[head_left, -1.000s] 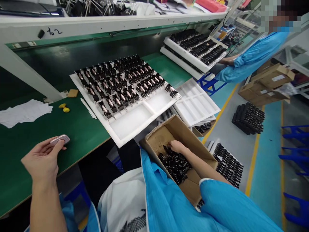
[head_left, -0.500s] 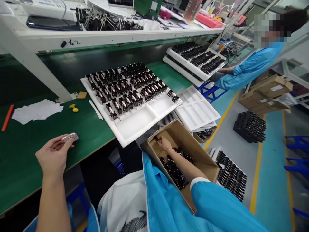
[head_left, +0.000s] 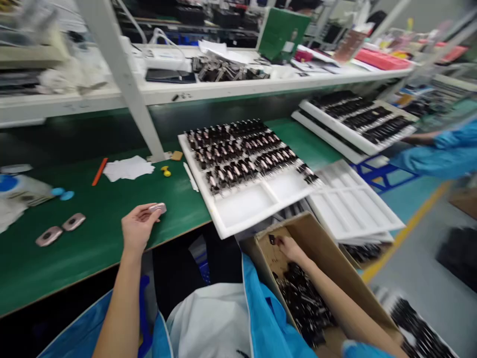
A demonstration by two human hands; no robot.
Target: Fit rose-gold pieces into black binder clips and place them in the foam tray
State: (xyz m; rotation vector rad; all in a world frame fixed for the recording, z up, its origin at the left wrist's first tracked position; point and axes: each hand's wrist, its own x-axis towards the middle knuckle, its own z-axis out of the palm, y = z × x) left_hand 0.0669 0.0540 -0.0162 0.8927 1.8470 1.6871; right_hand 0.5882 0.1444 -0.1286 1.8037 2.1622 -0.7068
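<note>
My left hand (head_left: 137, 227) is closed around a small pinkish, rounded part (head_left: 158, 208) with a shiny rim, held just above the green bench top. Inside the cardboard box (head_left: 316, 229), near its far end, my right hand (head_left: 292, 248) pinches a black binder clip (head_left: 272, 239). Beneath my right forearm lies a heap of black binder clips (head_left: 307, 303). On the bench, a white tray (head_left: 244, 206) carries rows of binder clips clamped on pinkish parts, with bare compartments at its near side. Two more pinkish parts (head_left: 49, 235) lie on the far left of the bench.
Stacked white trays (head_left: 354, 199) stand right of the box. Further right are filled trays (head_left: 335, 132) and a co-worker's blue sleeve (head_left: 439, 151). White papers (head_left: 128, 168), an orange stick (head_left: 99, 171) and a yellow piece (head_left: 166, 171) lie behind my left hand. A shelf (head_left: 231, 87) spans the back.
The view has swung left, bringing the two loose pinkish parts into sight. My right hand has lifted slightly within the box, the clip now showing at its fingertips. My left hand keeps its grip.
</note>
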